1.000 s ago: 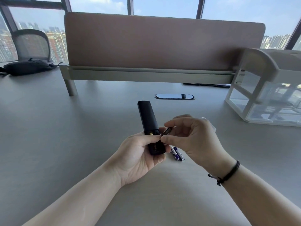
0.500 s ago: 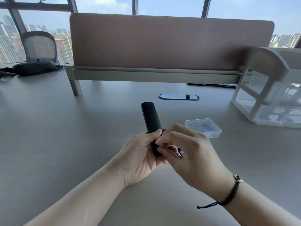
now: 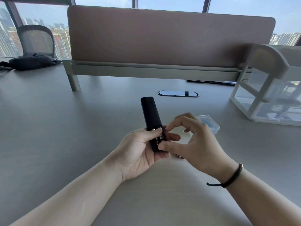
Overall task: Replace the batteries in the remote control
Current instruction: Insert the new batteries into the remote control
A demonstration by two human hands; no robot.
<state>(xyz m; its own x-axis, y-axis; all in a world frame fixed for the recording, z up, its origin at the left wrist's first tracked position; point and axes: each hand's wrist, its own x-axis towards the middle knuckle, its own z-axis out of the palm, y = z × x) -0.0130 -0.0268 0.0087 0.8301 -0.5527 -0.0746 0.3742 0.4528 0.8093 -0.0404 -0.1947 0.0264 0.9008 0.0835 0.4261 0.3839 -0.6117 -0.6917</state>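
Remote [image 3: 150, 115], black and slim, stands tilted above the counter [image 3: 65, 144], its far end pointing away from us and its near end held in our left hand [image 3: 140, 150]. The grip of that hand is wrapped round the lower body, thumb lying across the top where the open battery bay shows a gold contact and a battery [image 3: 160, 137] seated inside. Our right hand [image 3: 193, 144] meets the same spot from the other side: index fingertip and thumb tip press at the bay's edge, the other fingers curled and arched above; we cannot tell whether they pinch the battery or only touch it. A black cord bracelet [image 3: 231, 178] circles the right wrist. Just under the right hand a small dark object [image 3: 180, 156] lies on the counter, mostly hidden. Beyond the knuckles sits a small clear plastic box [image 3: 210, 123] with something blue inside. Farther right stands a clear drawer unit [image 3: 268, 98]. A cable port [image 3: 178, 93] lies ahead, then a brown divider panel [image 3: 162, 38]. A black bag [image 3: 31, 61] rests far left before a mesh chair [image 3: 35, 39].
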